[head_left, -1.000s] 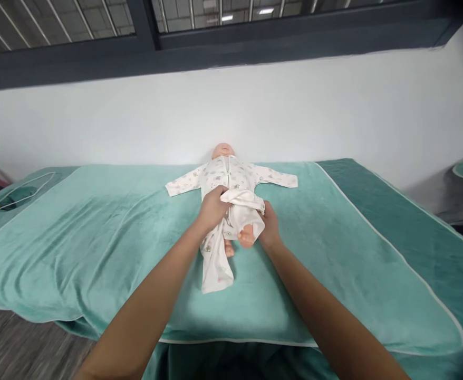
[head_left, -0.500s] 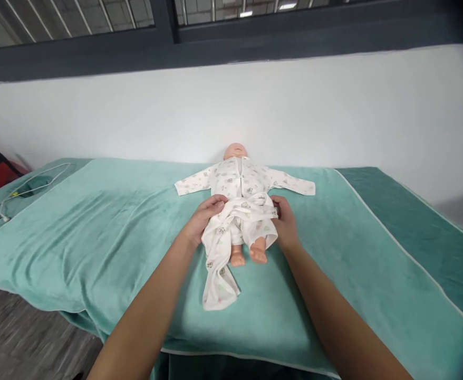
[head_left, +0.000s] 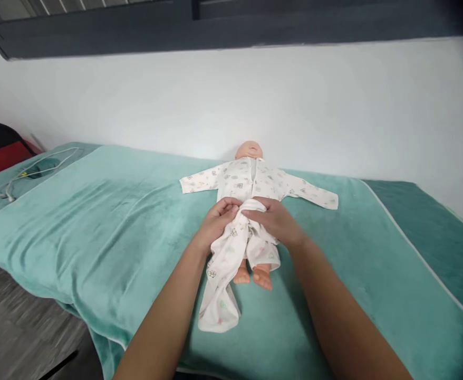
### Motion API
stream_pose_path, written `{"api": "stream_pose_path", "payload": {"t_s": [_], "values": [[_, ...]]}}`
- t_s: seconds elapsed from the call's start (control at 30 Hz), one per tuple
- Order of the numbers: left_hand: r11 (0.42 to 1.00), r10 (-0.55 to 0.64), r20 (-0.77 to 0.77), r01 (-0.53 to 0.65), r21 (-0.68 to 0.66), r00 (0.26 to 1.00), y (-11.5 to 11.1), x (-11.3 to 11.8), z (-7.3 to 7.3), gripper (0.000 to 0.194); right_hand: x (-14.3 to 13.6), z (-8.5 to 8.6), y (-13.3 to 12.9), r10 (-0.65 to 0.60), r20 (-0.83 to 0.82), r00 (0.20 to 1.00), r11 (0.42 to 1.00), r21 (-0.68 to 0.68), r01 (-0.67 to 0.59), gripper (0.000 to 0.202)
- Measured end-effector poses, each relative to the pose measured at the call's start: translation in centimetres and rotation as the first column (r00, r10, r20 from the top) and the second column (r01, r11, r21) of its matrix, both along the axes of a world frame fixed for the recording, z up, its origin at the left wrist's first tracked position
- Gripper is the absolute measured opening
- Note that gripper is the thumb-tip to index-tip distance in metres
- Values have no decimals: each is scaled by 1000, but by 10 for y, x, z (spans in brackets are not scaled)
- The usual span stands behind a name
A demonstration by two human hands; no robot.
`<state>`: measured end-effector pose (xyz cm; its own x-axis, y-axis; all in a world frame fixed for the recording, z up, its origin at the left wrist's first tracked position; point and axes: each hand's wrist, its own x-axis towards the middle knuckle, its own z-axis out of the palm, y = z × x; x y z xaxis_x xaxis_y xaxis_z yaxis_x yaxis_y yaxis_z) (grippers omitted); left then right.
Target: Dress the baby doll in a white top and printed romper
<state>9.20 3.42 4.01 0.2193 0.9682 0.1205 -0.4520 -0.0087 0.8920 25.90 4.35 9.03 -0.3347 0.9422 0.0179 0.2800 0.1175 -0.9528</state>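
Observation:
A baby doll [head_left: 249, 150] lies on its back, wearing a white printed long-sleeved top [head_left: 237, 179] with both sleeves spread out sideways. White printed baby pants [head_left: 224, 264] are bunched over its hips and legs. My left hand [head_left: 218, 222] pinches the pants' waist at the left, and my right hand [head_left: 277, 221] grips the gathered waist from the right, close to the left one. One pant leg trails flat to the lower left, with no foot in its cuff. Both doll feet [head_left: 262, 278] show below the cloth, the right-hand one under a wide cuff.
A light green sheet [head_left: 108, 237] covers the bed, with darker green cloth [head_left: 425, 227] at the right. A white cable [head_left: 8, 187] and a red and black item [head_left: 0, 158] are at the far left. Behind the doll rises a white wall [head_left: 156, 100] below a dark window frame [head_left: 97, 34].
My right hand has moved inward from the pants' right side to the middle of the waist, gathering the cloth beside my left hand. The view has tilted down slightly.

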Motion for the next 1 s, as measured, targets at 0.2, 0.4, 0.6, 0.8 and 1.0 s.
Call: {"api": "stream_pose_path", "payload": {"t_s": [0.2, 0.4, 0.6, 0.8, 1.0], "values": [[998, 57, -125, -53, 35, 991, -13, 5, -2, 56, 3, -13, -4, -126, -334, 934, 991, -94, 100, 33], [996, 0, 33, 3, -84, 999, -15, -1, -3, 44, 15, -14, -6, 90, -466, 880, 957, -203, -205, 30], [991, 91, 129, -76, -112, 988, -12, 3, -6, 45, 12, -11, -9, 269, -335, 903, 941, -110, -321, 34], [975, 173, 151, -148, -165, 973, -8, -1, -11, 51, 10, 0, -11, 442, 122, 889, 895, -123, -428, 35], [972, 219, -17, -219, -85, 976, -10, 3, -8, 49, 11, -17, -10, 192, -226, 955, 954, -186, -236, 31]]}}
